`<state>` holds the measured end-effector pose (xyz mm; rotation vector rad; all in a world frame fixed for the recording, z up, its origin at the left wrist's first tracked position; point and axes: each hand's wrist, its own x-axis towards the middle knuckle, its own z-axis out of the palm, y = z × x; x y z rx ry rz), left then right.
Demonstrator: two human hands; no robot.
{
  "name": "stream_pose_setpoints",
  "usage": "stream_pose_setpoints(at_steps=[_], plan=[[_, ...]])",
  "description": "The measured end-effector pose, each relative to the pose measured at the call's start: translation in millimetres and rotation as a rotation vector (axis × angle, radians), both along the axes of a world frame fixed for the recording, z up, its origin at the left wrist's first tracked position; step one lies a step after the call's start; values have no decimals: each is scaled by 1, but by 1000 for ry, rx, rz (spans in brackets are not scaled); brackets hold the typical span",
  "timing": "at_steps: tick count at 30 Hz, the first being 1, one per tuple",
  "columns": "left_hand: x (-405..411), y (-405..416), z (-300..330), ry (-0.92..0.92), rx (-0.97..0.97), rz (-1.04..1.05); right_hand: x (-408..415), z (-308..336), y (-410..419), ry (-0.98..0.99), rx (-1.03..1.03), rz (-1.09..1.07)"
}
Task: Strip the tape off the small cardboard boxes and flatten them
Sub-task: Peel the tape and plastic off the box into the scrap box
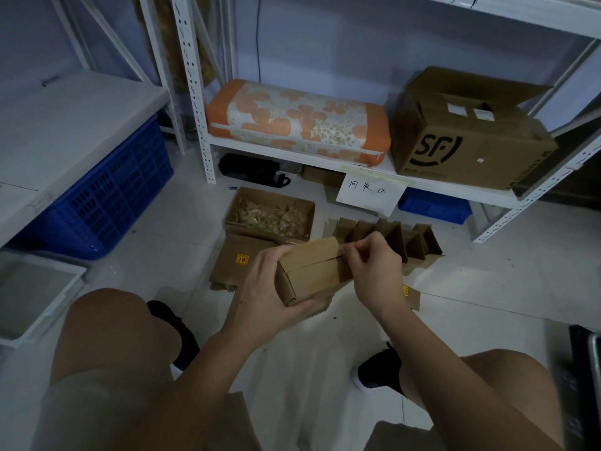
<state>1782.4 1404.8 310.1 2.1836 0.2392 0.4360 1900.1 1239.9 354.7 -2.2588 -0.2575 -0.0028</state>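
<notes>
The left hand (260,288) grips a small cardboard box (309,271) above the floor (487,288), its long axis running left-near to right-far. The right hand (374,265) pinches tape (346,248) at its far top edge, fingers (364,245) curled.

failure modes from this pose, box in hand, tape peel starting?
1. The right hand pinches only at the top edge of the small box; the tape may tear short.
2. The left hand holds one end only, so pulling could twist the box out of its grip.
3. Dim light hides the tape.
</notes>
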Motion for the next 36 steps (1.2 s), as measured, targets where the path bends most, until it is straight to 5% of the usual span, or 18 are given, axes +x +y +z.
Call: stream_pose_setpoints(at_steps=[8, 22, 29, 36], plan=[[0, 0, -18, 80, -18, 22, -14, -10, -3, -170, -160, 271], [0, -12, -26, 91, 87, -4, -14, -28, -3, 50, -11, 48], [5, -12, -34, 296, 493, 16, -25, -31, 3, -34, -47, 25], [6, -11, -35, 228, 323, 82, -40, -30, 26, 127, 83, 158]])
